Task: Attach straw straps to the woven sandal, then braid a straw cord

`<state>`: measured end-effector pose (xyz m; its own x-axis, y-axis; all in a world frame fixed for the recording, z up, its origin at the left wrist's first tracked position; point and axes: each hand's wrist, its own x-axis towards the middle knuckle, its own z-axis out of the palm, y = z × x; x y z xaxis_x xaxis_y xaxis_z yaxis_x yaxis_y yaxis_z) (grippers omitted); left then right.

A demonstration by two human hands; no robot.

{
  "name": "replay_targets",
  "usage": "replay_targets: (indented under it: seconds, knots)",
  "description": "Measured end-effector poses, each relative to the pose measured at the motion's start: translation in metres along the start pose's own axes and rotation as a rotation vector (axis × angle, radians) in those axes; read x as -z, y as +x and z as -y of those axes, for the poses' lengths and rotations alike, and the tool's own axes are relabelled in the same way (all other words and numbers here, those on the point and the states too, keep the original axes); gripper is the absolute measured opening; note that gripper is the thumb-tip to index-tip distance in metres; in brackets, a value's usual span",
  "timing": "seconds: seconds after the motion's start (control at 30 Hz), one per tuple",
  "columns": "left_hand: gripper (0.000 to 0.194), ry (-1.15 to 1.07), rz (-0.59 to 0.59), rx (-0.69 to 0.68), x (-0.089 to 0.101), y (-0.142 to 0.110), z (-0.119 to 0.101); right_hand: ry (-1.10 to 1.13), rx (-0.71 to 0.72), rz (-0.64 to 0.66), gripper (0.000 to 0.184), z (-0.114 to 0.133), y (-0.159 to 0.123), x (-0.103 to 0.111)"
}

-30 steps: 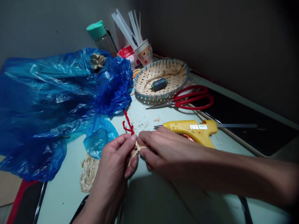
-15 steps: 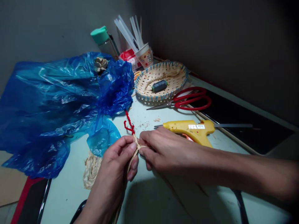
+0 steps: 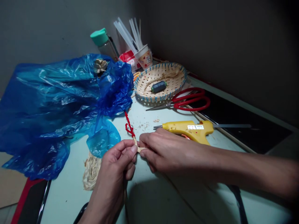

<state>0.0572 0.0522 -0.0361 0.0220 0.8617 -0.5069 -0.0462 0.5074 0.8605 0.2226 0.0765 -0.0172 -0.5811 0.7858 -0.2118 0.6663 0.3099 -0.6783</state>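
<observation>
Between my two hands is a pale fibre braid [image 3: 135, 141], its upper end tied with red yarn [image 3: 130, 128] that runs up to the blue plastic bag. My left hand [image 3: 121, 158] pinches the braid just below the yarn, thumb on top. Close beside it, my right hand [image 3: 161, 149] grips a pale strand [image 3: 141, 149] of the same fibre, drawn out sideways. Long loose strands hang below both hands, partly hidden by them. A bundle of dry fibre [image 3: 91, 172] lies left of my left wrist.
The blue plastic bag [image 3: 58, 87] covers the left side. Behind my right hand lie a yellow glue gun [image 3: 187, 128] and red-handled scissors [image 3: 191, 101]. Further back are a woven basket [image 3: 140, 93] holding a thread spool [image 3: 158, 86], a paper cup [image 3: 144, 57] of glue sticks and a green-lidded bottle [image 3: 100, 37].
The strand in my right hand now lies flatter and lower across the braid. My left fingers have closed in slightly on it, and the red yarn's loose end has shifted.
</observation>
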Motion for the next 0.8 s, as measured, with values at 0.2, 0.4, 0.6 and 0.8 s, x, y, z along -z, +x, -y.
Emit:
replay_targets:
  seconds: [0.2,0.4,0.6,0.8]
  knots:
    - [0.029,-0.044,-0.078,-0.003,-0.001,0.000,0.001,-0.015,0.012,-0.014,0.014,-0.001,0.000,0.000]
    - [0.029,-0.033,-0.117,-0.045,-0.002,0.002,0.005,-0.070,-0.020,0.031,0.015,0.003,0.002,0.004]
    - [0.023,0.086,0.008,-0.050,0.003,0.000,0.005,-0.105,-0.068,-0.052,0.021,0.003,-0.002,-0.001]
    - [0.030,0.261,0.046,-0.078,0.010,-0.002,0.005,-0.180,0.050,-0.091,0.025,-0.003,-0.006,-0.007]
